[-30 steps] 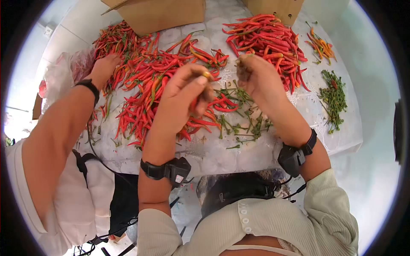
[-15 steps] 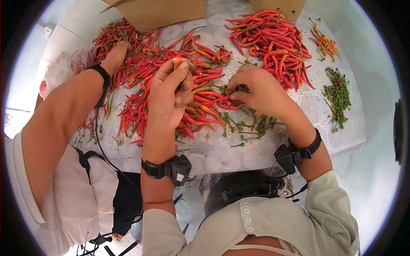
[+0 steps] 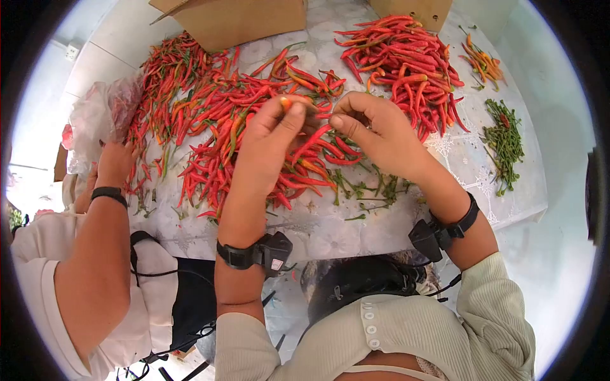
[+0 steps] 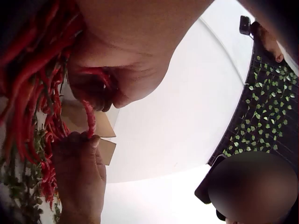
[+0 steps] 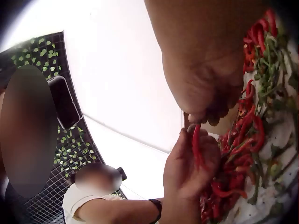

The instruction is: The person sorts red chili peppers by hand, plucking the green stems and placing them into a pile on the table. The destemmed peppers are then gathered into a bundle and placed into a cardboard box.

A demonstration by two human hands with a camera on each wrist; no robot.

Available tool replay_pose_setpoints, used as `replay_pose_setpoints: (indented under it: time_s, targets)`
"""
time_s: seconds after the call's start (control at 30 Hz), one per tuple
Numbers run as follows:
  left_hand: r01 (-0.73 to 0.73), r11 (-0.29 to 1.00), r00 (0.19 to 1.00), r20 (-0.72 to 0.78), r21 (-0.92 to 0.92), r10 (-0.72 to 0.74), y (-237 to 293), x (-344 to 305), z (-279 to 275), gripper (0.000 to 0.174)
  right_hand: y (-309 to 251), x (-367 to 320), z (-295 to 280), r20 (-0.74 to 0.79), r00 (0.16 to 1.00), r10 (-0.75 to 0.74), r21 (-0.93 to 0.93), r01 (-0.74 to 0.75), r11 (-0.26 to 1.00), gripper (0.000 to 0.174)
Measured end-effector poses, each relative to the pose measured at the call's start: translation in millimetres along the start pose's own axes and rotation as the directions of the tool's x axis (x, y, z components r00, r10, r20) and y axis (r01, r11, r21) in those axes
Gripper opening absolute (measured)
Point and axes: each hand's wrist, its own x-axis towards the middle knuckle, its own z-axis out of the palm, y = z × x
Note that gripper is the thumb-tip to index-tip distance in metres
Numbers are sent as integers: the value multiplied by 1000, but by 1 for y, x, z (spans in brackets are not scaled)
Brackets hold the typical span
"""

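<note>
Over the main heap of red chili peppers (image 3: pixel 210 168), my two hands are close together. My left hand (image 3: pixel 267 143) curls around chilies, with an orange-red end (image 3: pixel 286 101) showing by the thumb in the head view. Facing it, my right hand (image 3: pixel 381 133) pinches one end of a red chili (image 5: pixel 196 144) between thumb and fingers. That chili spans from the right fingertips to the left hand in both wrist views. Curled fingers hide most of what lies in the left palm. Loose green stems (image 3: pixel 375 193) are scattered on the table below the right hand.
A second red chili pile (image 3: pixel 413 70) lies at the back right, with orange chilies (image 3: pixel 484 63) and a green stem heap (image 3: pixel 503 143) farther right. Cardboard boxes (image 3: pixel 248 25) stand behind. At left, another person's hand (image 3: pixel 115 162) is beside a plastic bag (image 3: pixel 95 120).
My right hand went down to the chili heap, then came up to the left hand with a red chili. The other person's hand moved from the far left heap back toward the near edge.
</note>
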Motion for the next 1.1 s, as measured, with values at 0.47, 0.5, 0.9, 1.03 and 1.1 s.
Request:
replay_pose_setpoints:
  time_s: [0.47,0.5,0.9,1.03,1.1]
  targets:
    - [145,984,975,152,101,-159,2,-4,3,23,1,-2,8,-175,971,-161,-127,140,982,18]
    - [144,985,975,157,96,-158,3,-4,2,23,1,-2,8,-157,979,-129,-95,115,989,19]
    - [173,984,962,207,49,-179,9,-8,1,16,12,0,8,47,997,57,304,-69,950,26]
    - [201,979,957,213,5,-198,10,-8,1,14,12,1,6,116,983,143,534,-183,825,29]
    - [220,974,955,215,-46,-205,10,-8,-1,13,12,2,3,89,973,213,546,-226,806,30]
